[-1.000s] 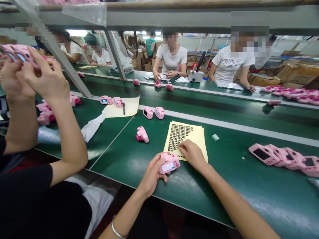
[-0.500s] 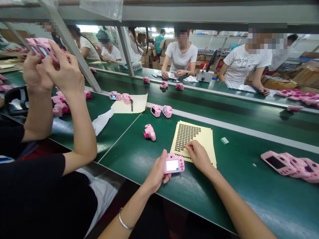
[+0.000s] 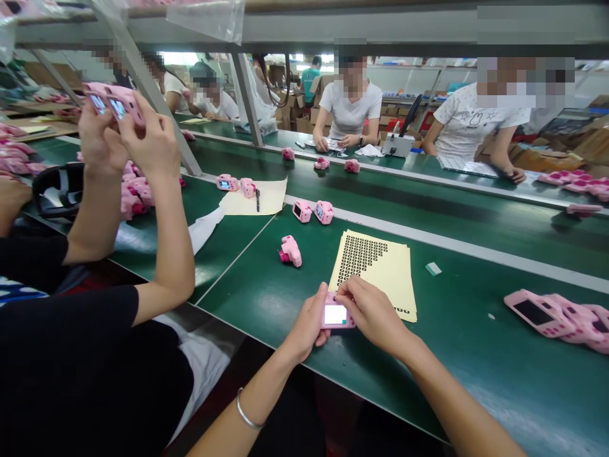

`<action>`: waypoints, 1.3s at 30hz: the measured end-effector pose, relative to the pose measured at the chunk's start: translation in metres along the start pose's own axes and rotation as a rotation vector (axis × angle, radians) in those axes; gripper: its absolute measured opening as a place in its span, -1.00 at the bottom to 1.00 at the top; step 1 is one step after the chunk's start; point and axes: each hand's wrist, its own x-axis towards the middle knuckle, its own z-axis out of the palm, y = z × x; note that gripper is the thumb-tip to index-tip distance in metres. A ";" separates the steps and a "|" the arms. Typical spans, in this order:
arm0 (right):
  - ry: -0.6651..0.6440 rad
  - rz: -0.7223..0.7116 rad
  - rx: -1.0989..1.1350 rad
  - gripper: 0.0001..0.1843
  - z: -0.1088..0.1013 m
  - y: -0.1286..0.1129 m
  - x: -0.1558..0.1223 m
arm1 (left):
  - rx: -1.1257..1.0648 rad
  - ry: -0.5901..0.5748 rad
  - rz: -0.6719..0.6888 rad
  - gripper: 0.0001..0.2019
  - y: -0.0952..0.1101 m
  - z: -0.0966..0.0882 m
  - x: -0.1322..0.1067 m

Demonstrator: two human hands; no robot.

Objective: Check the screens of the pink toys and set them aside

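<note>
My left hand (image 3: 309, 327) is closed around the left side of a pink toy camera (image 3: 329, 322), whose lit white screen faces me. My right hand (image 3: 368, 311) has its thumb and fingertips pinched together against the camera's upper edge, above the screen. Whatever is between those fingertips is too small or hidden to make out. Just behind the hands lies a yellow sticker sheet (image 3: 387, 282) with rows of small black square stickers on its left part; my right hand covers its lower edge.
Loose pink cameras (image 3: 291, 251) lie on the green bench (image 3: 257, 292), with overlapping ones (image 3: 540, 312) at right. A small white-green scrap (image 3: 433, 268) lies beyond the sheet. At left, a co-worker's hands (image 3: 152, 143) hold up pink cameras. A slanted metal post (image 3: 143, 82) stands behind them.
My right hand has moved left and down from the sticker sheet to the top of the camera. My left hand still holds the camera. The whole view has shifted slightly.
</note>
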 end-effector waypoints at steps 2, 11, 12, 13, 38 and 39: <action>0.015 0.005 -0.019 -0.83 0.000 -0.002 -0.001 | 0.005 0.000 0.000 -0.35 0.000 0.000 0.000; 0.151 -0.034 -0.010 -0.83 0.011 0.000 -0.005 | 0.035 0.024 -0.013 -0.37 -0.001 0.003 0.000; 0.169 -0.024 0.025 -0.81 0.012 0.001 -0.006 | 0.044 0.026 -0.019 -0.36 -0.001 0.003 0.000; 0.189 0.004 0.064 -0.81 0.014 0.003 -0.006 | 0.054 0.022 -0.021 -0.35 -0.001 0.003 0.000; -0.006 0.226 0.829 -0.61 -0.004 0.029 -0.047 | 0.006 -0.378 0.035 -0.43 0.002 0.012 -0.010; -0.012 0.205 0.817 -0.62 -0.009 0.032 -0.050 | 0.033 -0.419 0.024 -0.43 0.004 0.013 -0.011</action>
